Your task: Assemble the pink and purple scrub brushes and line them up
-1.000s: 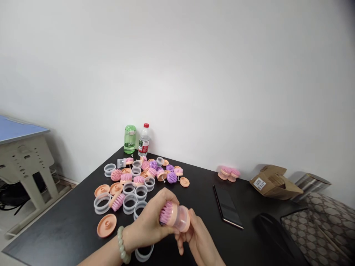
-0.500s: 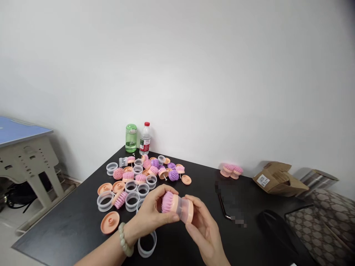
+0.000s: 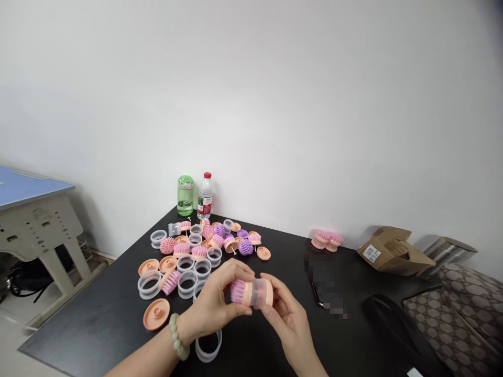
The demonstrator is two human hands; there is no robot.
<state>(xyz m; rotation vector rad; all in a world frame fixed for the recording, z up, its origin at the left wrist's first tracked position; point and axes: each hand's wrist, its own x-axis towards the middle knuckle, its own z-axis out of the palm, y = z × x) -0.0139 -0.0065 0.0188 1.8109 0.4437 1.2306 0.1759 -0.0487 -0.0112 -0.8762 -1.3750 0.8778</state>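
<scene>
Between my two hands, above the black table, is a round scrub brush [image 3: 251, 293] with pink bristles, a clear middle ring and a peach cap. My left hand [image 3: 220, 298], with a beaded bracelet at the wrist, grips the bristle end. The fingers of my right hand [image 3: 286, 314] close around the peach cap end. The brush lies sideways, bristles pointing left. Below my left wrist sits a clear plastic ring [image 3: 208, 346]. A peach disc [image 3: 156, 314] with a central stem lies left of that wrist.
Several clear rings [image 3: 187, 284], peach discs and bristle heads, pink and purple [image 3: 245, 247], cover the table's left part. A green bottle [image 3: 185, 196] and a red-capped bottle [image 3: 205, 199] stand by the wall. Assembled brushes [image 3: 327, 240], a cardboard box [image 3: 395, 254] and a patterned bag [image 3: 467, 314] are right.
The brush has turned slightly in my hands and now lies more level. My right hand has shifted a little with it, and both hands keep hold.
</scene>
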